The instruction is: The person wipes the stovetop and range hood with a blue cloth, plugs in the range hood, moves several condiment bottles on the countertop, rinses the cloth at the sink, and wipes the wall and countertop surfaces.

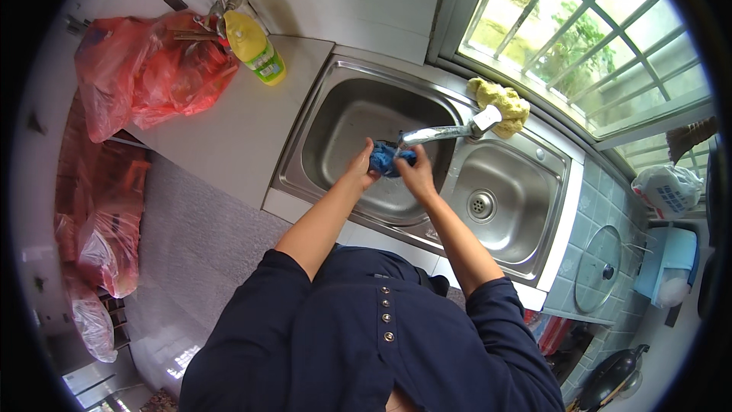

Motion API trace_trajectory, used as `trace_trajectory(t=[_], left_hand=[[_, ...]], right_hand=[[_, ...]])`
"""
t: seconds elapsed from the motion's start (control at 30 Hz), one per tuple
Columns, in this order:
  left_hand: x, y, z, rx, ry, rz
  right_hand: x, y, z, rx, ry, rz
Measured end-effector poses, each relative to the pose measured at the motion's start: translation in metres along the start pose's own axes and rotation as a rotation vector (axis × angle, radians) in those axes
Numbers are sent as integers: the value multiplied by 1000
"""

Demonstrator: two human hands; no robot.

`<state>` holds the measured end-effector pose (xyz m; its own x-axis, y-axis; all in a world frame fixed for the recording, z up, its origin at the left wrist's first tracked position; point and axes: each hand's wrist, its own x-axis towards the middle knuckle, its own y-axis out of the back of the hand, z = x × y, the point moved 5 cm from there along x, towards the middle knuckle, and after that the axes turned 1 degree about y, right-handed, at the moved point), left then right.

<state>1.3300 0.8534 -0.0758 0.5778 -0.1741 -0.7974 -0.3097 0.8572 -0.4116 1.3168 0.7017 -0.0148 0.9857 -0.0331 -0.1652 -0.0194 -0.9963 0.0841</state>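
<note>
A crumpled blue cloth is held between both hands above the larger sink basin, under the spout of a chrome faucet. My left hand grips the cloth's left end. On its right end, my right hand has its fingers closed around the fabric. Water seems to run from the spout onto the cloth, though the stream is small and partly hidden. The fingers and the cloth's folds cover one another in places.
Right of the faucet is a smaller basin with a drain. A yellow cloth lies behind the faucet. A yellow detergent bottle and red plastic bags stand on the left counter. A glass lid rests on the right tiles.
</note>
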Motion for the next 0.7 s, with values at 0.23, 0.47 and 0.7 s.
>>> trace_trajectory(t=[0.23, 0.47, 0.7], left_hand=[[-26, -55, -23, -205, -14, -239], [-32, -29, -17, 48, 50, -42], [-23, -2, -2, -147, 13, -37]], right_hand=[[1, -30, -50, -756, 248, 9], [41, -21, 9, -592, 9, 7], [34, -14, 41, 485, -561, -3]])
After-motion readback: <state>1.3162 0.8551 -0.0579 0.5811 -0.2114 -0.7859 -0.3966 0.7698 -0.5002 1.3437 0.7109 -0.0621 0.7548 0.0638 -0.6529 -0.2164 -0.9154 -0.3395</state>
